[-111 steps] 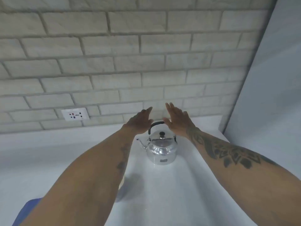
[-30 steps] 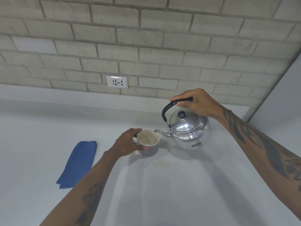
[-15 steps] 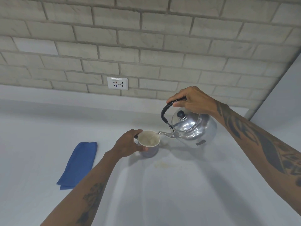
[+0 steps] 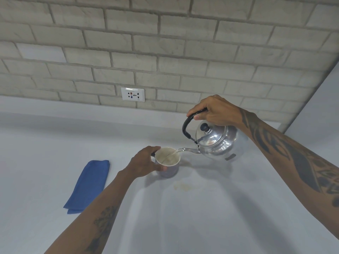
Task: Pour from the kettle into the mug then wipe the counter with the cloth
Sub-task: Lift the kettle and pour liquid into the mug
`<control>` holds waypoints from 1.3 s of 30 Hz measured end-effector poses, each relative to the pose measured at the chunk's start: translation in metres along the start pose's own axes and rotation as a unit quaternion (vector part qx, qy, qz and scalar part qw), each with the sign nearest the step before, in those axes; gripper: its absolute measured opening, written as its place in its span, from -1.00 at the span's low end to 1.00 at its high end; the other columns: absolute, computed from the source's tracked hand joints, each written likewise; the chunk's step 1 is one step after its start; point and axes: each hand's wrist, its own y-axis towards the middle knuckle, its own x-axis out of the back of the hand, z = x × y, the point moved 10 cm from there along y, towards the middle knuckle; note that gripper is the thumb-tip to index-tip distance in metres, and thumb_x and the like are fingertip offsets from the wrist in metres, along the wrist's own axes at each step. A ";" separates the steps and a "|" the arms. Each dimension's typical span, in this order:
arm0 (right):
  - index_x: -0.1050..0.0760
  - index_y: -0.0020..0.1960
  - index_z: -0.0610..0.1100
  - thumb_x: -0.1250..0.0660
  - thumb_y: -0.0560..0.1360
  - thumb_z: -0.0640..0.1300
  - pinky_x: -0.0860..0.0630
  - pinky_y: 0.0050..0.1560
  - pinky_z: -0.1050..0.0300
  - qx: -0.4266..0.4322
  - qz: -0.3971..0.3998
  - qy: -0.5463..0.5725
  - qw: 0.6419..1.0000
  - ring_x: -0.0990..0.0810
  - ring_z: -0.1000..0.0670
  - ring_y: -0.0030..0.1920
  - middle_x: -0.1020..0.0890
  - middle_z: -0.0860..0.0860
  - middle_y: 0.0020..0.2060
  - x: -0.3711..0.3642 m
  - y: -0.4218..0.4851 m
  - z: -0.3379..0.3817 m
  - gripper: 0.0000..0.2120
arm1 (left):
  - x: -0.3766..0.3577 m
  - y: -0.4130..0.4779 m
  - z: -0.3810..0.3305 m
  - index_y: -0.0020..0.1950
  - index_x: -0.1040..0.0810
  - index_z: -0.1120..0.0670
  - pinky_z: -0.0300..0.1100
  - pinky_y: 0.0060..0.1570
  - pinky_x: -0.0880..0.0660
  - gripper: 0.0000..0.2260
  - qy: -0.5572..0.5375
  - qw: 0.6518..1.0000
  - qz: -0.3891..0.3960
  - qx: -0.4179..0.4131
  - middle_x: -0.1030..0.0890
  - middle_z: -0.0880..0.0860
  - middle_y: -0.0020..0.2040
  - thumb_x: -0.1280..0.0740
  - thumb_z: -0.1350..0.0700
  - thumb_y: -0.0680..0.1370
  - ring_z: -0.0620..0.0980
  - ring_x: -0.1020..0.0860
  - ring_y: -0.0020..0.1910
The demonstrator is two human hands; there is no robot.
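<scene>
The right hand (image 4: 218, 111) has its fingers wrapped round the handle of the tilted kettle (image 4: 220, 142), pouring into the mug (image 4: 167, 163), which the left hand (image 4: 145, 164) grips mid-desk. The cloth (image 4: 88, 186) lies left; the near desk (image 4: 183, 226) is open. The kettle's label is unreadable.

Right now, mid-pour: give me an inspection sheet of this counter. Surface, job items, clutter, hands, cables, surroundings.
Surface: pale counter, a faint yellowish stain in front of the mug.
Job's things: steel kettle lifted and tilted, spout over the mug, thin stream entering it; folded blue cloth lying flat at left, untouched.
Clutter: nothing seen.
Hands: left hand wrapped around the mug; right hand gripping the kettle's black handle.
Cables: nothing seen.
Surroundings: pale brick wall with an empty wall socket; plain panel at right.
</scene>
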 end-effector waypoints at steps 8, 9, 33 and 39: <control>-0.66 0.12 0.09 -0.39 0.51 -0.14 -0.50 0.12 0.20 0.001 0.005 -0.021 1.000 -0.60 0.10 0.05 -0.68 0.13 0.02 0.003 0.001 0.005 -0.77 | 0.001 -0.004 -0.006 0.16 -0.52 -0.21 -0.22 -0.04 -0.46 -0.40 -0.004 1.000 0.004 -0.009 -0.54 -0.22 0.05 -0.59 -0.22 0.17 -0.31 -0.54 -0.08; -0.66 0.12 0.09 -0.39 0.51 -0.13 -0.50 0.12 0.19 0.001 0.006 -0.024 1.000 -0.60 0.10 0.04 -0.67 0.14 0.00 0.003 0.001 0.006 -0.77 | 0.001 -0.004 -0.006 0.16 -0.52 -0.23 -0.20 -0.02 -0.47 -0.40 -0.005 1.000 0.004 -0.007 -0.54 -0.23 0.05 -0.58 -0.22 0.16 -0.31 -0.54 -0.08; -0.66 0.12 0.08 -0.40 0.51 -0.12 -0.54 0.15 0.01 -0.004 0.014 -0.058 0.998 -0.62 0.01 0.02 -0.67 0.14 -0.03 0.009 0.000 0.018 -0.78 | 0.005 -0.012 -0.020 -0.04 -0.45 -0.42 -0.17 -0.02 -0.47 -0.54 0.002 1.000 0.008 -0.011 -0.54 -0.28 -0.01 -0.60 -0.16 0.20 -0.35 -0.53 -0.12; -0.67 0.11 0.07 -0.39 0.51 -0.14 -0.54 0.16 -0.02 -0.003 0.012 -0.057 0.998 -0.63 0.00 0.04 -0.70 0.09 0.02 0.012 0.000 0.021 -0.78 | 0.004 -0.014 -0.021 0.01 -0.49 -0.36 -0.30 -0.14 -0.38 -0.53 -0.005 1.000 0.014 -0.009 -0.54 -0.26 0.00 -0.61 -0.13 0.21 -0.41 -0.52 -0.15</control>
